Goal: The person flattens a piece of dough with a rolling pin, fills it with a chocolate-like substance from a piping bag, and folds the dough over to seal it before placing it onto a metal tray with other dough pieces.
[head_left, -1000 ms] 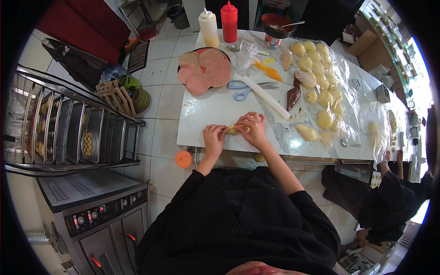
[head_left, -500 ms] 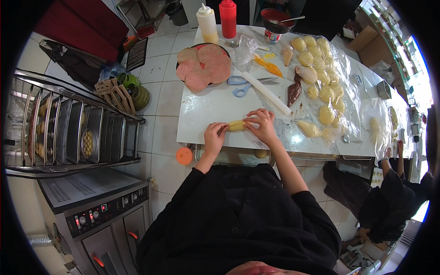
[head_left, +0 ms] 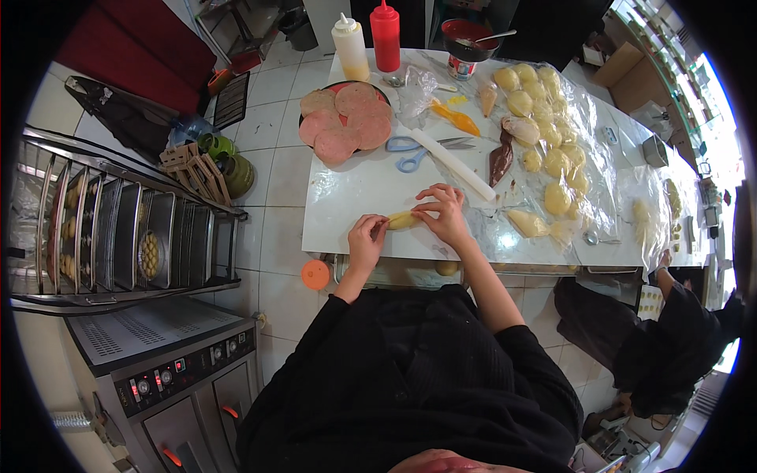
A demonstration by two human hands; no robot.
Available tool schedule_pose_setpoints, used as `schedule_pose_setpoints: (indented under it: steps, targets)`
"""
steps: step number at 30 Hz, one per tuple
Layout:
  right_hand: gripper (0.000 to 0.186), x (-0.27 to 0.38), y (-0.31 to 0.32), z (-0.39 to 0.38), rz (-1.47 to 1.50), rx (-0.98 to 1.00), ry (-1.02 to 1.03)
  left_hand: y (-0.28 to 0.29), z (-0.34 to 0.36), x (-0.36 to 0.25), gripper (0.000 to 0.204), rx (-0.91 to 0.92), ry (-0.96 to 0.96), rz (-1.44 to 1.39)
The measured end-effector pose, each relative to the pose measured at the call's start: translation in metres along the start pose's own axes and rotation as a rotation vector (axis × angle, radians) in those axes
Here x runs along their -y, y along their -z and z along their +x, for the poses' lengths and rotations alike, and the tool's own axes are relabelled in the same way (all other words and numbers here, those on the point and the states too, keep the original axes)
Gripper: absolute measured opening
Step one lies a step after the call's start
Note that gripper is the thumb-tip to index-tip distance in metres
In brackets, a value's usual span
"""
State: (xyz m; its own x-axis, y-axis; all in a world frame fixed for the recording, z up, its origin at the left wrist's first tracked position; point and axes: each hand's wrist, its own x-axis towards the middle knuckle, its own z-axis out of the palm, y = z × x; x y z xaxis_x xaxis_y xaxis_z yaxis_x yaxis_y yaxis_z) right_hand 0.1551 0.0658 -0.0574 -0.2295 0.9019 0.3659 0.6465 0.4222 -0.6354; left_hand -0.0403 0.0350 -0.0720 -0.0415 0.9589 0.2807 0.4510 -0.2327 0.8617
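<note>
Near the front edge of the desk (head_left: pixel 331 221), toward its left end, a rolled length of pale yellow dough (head_left: pixel 404 220) lies between my two hands. My left grip (head_left: pixel 365 241) is narrow, thumb and fingertips pinched on the left end of the dough, and my right grip (head_left: pixel 446 214) pinches the other end the same way, with the rest of its fingers raised and spread a little. Whether the dough's underside touches the desk I cannot tell

Just beyond my right fingers a white rod (head_left: pixel 455 165) slants across the surface, with blue-handled scissors (head_left: pixel 415 161) by its far end. Farther to the left I have a dark-rimmed red plate (head_left: pixel 344 120) spread with round pink meat slices (head_left: pixel 337 145); behind it stand a pale squeeze bottle (head_left: pixel 350 51) and a red squeeze bottle (head_left: pixel 385 39), both upright. To their right, a dark bowl (head_left: pixel 465 52) with a spoon in it sits on top of a can (head_left: pixel 461 68)

On my right lie an orange piping bag (head_left: pixel 455 118), a brown-filled bag (head_left: pixel 500 162) and a pale yellow bag (head_left: pixel 527 224). Past those, yellow dough balls (head_left: pixel 557 199) are grouped under clear plastic sheeting (head_left: pixel 601 181)
</note>
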Motion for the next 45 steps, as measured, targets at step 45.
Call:
schedule_pose_setpoints:
  steps: [45]
  targets:
    - [0.027,-0.008,0.019,-0.013,-0.079,0.031,-0.040,0.011,0.007,0.001,0.028,0.188,0.009,-0.097]
